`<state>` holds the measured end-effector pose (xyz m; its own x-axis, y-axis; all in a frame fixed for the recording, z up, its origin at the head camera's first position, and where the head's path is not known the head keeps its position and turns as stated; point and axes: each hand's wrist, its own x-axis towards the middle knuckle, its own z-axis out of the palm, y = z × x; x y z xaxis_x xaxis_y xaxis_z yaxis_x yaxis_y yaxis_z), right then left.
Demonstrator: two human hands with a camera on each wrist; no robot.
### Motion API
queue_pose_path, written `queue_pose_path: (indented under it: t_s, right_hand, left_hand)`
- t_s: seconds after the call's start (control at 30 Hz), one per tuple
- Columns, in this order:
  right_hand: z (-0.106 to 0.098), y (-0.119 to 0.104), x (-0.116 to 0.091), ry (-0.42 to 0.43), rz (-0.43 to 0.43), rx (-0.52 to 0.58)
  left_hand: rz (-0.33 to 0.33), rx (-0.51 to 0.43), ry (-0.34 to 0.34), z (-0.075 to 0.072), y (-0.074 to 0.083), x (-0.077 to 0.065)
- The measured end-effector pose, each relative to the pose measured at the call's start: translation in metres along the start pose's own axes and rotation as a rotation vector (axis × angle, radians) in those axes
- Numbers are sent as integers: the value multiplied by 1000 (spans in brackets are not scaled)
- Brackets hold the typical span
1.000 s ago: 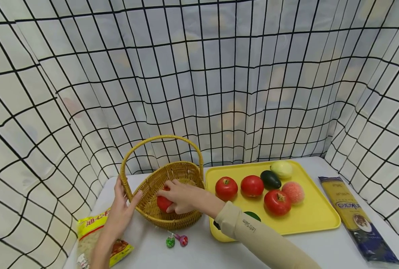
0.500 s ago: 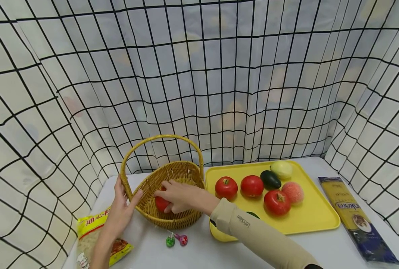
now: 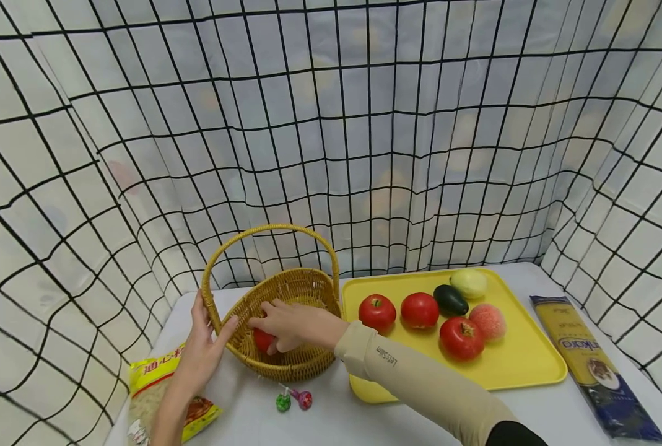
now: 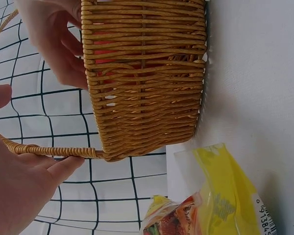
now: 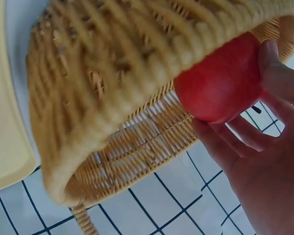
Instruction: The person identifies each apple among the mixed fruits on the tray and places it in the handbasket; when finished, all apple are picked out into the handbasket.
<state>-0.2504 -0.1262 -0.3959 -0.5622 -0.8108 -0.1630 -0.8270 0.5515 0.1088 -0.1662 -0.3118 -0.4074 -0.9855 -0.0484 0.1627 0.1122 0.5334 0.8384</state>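
Note:
A wicker basket (image 3: 308, 282) with a tall arched handle stands on the white table. My right hand (image 3: 297, 325) reaches into it and holds a red tomato (image 3: 262, 341) between thumb and fingers. The right wrist view shows the tomato (image 5: 220, 81) low inside the basket, partly covered by the near rim. At the handle's left base, my left hand (image 3: 199, 350) touches the basket, its fingers (image 4: 63, 166) extended along the handle's outer side. The thumb stands apart from the handle in the left wrist view. The tomato's underside is hidden by the weave.
A yellow tray (image 3: 520, 365) at right bears several tomatoes, a dark green avocado-like fruit (image 3: 451, 300), a peach (image 3: 488, 322) and a pale yellow-green fruit (image 3: 469, 283). A yellow food bag (image 3: 152, 384) lies left, two lollipops (image 3: 294, 399) in front, a long packet (image 3: 598, 365) far right.
My right hand has shifted slightly left inside the basket with the tomato, and its sleeve now covers the green item near the tray's front. My left hand has kept its place.

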Motion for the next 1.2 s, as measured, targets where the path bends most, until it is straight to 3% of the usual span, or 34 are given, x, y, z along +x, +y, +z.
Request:
queue_pose_path:
  t_s: [0.33, 0.7, 1.0, 1.2]
  right_hand:
    - [4, -12, 15, -42, 25, -18]
    - [5, -19, 15, -18, 28, -56]
    - [4, -18, 9, -38, 30, -72]
    - [-4, -7, -7, 40, -17, -39]
  left_hand:
    - [-3, 1, -2, 1, 1, -1]
    - [-4, 21, 12, 0, 2, -2]
    - [-7, 11, 1, 0, 1, -2]
    - [3, 10, -1, 0, -1, 0]
